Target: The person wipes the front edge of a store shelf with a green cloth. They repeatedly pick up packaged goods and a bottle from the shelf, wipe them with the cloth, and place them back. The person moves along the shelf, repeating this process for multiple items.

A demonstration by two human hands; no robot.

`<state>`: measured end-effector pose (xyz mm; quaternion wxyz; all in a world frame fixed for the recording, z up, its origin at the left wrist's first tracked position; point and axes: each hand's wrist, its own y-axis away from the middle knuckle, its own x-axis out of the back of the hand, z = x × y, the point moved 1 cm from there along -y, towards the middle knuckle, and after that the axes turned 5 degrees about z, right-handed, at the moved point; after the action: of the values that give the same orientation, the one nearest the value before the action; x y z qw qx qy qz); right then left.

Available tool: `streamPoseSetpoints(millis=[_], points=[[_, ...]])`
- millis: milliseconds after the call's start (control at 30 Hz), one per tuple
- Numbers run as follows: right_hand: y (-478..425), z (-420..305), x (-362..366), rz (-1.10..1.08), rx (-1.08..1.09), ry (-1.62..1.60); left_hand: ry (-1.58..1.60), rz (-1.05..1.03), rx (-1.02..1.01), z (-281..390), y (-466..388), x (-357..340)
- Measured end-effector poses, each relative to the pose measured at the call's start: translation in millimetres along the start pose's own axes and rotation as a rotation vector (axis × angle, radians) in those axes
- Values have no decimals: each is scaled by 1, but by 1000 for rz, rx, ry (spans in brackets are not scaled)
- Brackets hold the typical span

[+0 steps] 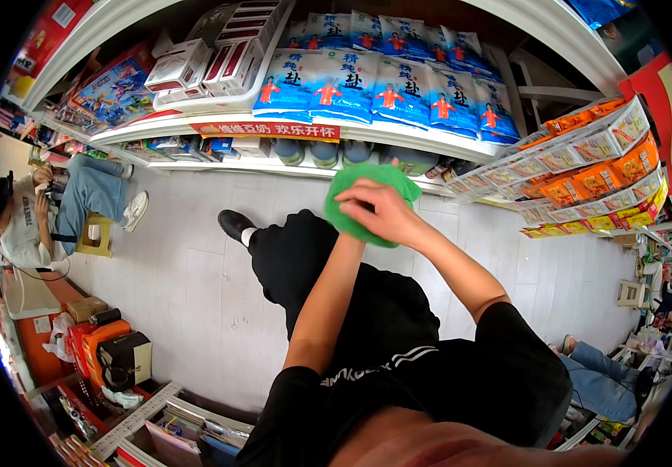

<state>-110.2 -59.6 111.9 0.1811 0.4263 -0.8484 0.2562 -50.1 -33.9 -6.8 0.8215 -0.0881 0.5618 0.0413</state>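
Note:
A green cloth [403,181] is bunched around my hands, above the floor in front of the lower shelf. On top of it lies my right hand [378,210], its fingers and thumb curled against the fabric. The cloth covers nearly all of my left hand; my left wrist [352,248] comes out from under its near edge. Whether those hidden fingers grip the cloth does not show. Beyond the cloth, blue and white bags of salt [344,84] stand in rows on a white shelf [417,137].
Dark-capped bottles [325,153] stand on the low shelf. Hanging snack packets [595,184] jut out at the right. A seated person [38,216] is on the left, by a yellow stool [95,234]. Another person's jeans [601,382] show at lower right. Boxes [125,359] stand at lower left.

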Motion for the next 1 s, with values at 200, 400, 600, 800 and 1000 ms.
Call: streamPoseSetpoints(millis=[200, 400, 600, 800, 1000], points=[[-107, 94, 105, 514, 0, 279, -1319, 121, -556, 41, -8, -42], [-165, 295, 275, 416, -299, 1069, -886, 292, -254, 27, -12, -31], [-181, 298, 241, 253, -207, 1198, -998, 337, -346, 40, -10, -15], [-179, 299, 268, 648, -138, 973, -578, 299, -324, 28, -9, -8], [-166, 201, 241, 1155, -61, 650, -937, 241, -289, 29, -15, -23]])
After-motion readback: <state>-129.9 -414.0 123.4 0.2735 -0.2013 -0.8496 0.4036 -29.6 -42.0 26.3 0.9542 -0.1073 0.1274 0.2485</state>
